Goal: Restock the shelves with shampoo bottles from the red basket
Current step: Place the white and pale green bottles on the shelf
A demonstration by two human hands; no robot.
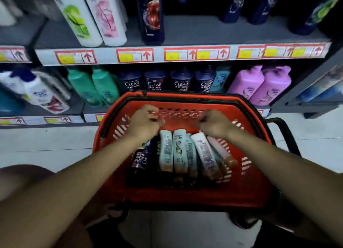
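The red basket (185, 97) stands on the floor in front of the shelves. Several shampoo bottles lie side by side in it: a dark CLEAR bottle (141, 160) at the left, two mint bottles (166, 151), a white bottle (205, 153) and a pink bottle (223, 154) at the right. Both hands reach into the basket. My left hand (143, 122) has curled fingers over the top end of the dark bottle. My right hand (213, 122) is curled over the tops of the white and pink bottles. What the fingers hold is hidden.
The lower shelf behind the basket holds green bottles (92, 86), dark CLEAR bottles (156, 80) and purple bottles (259, 84). The upper shelf (185, 55) carries tall white and dark bottles, with gaps between them. A black basket handle (285, 134) sticks out at the right. My knee (24, 173) is at the left.
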